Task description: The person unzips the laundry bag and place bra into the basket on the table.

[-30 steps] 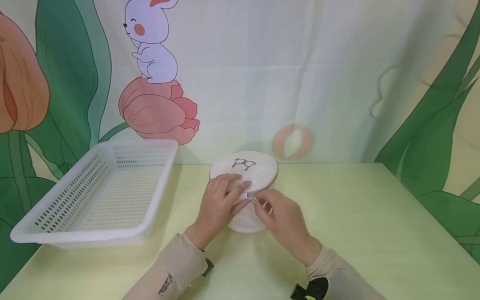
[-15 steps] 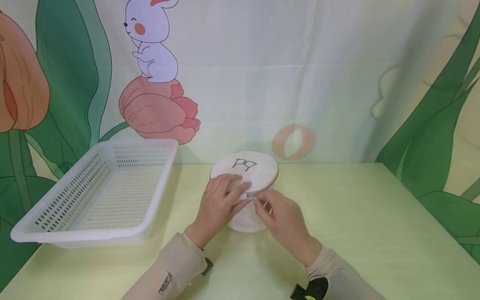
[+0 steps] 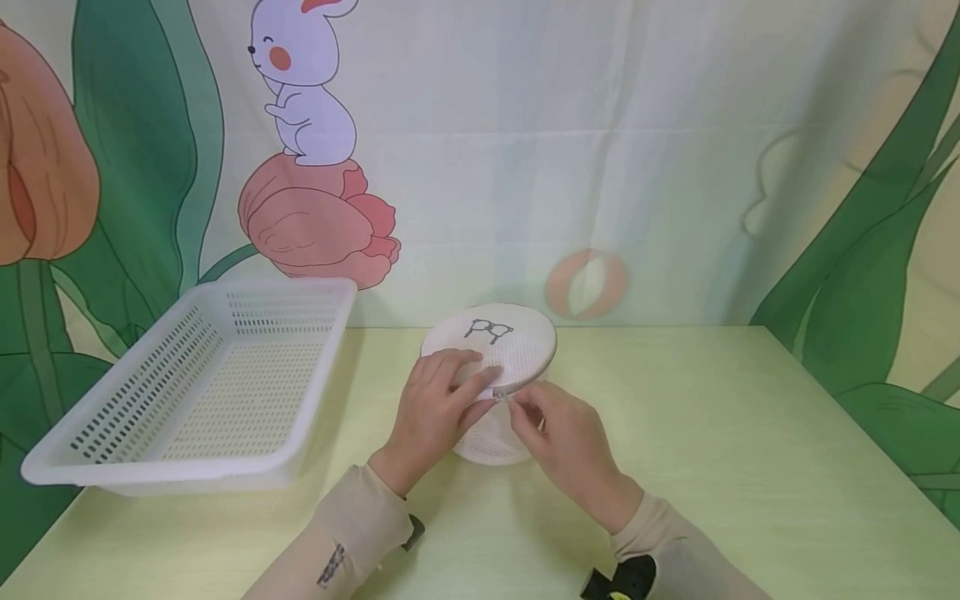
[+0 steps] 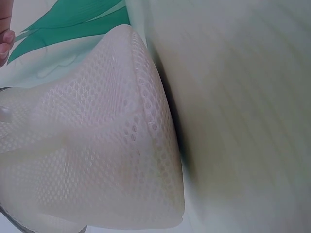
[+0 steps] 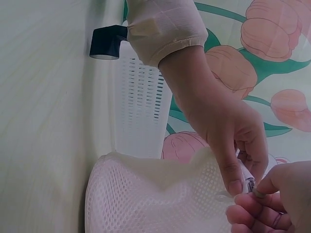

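A white mesh laundry bag [image 3: 525, 342] stands on the table in the head view, its round lid printed with a dark glasses-like outline. My left hand [image 3: 431, 408] lies over its near left side, fingers on the lid and thumb below the rim, gripping the edge beside the zipper [image 3: 501, 392]. From the right, my right hand [image 3: 573, 442] pinches the small zipper pull between thumb and forefinger. The right wrist view has both hands meeting at the metal zipper slider [image 5: 250, 185]. Mesh side walls [image 4: 107, 145] fill much of the left wrist view; fingertips mostly hide the pull.
A white perforated plastic basket [image 3: 288, 467] stands on the table to the left of the bag. The pale yellow-green table [image 3: 712, 450] reaches back to a printed curtain [image 3: 660, 167] with a rabbit and tulips. Dark wrist-camera mounts [image 3: 633, 577] sit at the cuffs.
Both hands stay almost in place at the zipper. The lid's near edge and the metal slider have shifted very slightly, and less of the slider shows now.
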Demonstrator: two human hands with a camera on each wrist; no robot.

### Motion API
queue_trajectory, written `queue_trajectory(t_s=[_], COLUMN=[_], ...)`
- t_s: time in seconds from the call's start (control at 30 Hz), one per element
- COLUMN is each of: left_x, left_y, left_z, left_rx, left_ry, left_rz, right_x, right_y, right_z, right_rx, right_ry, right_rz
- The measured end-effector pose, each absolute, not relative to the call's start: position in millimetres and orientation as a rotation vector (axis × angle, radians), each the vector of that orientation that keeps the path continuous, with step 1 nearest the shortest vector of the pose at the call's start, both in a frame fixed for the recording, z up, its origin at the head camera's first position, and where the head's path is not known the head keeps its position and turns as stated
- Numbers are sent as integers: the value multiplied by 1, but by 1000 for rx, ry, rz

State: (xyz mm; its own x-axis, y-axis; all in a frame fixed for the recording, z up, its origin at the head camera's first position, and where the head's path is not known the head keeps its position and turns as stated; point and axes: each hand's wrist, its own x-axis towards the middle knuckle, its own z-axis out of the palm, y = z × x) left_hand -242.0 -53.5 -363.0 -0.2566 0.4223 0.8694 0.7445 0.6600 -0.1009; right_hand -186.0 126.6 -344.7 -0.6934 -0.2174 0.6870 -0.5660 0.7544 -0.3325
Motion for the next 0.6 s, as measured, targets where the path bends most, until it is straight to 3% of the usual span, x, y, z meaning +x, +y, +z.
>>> queue_trajectory(t_s=[0.6], left_x=[-241], left_y=[-53], left_z=[-364], left_rx=[-887], left_ry=[-1854], left_rz=[-374], right_x=[-187], right_y=[126], right_z=[-348], right_rx=[628], right_ry=[-2232], right_rz=[753])
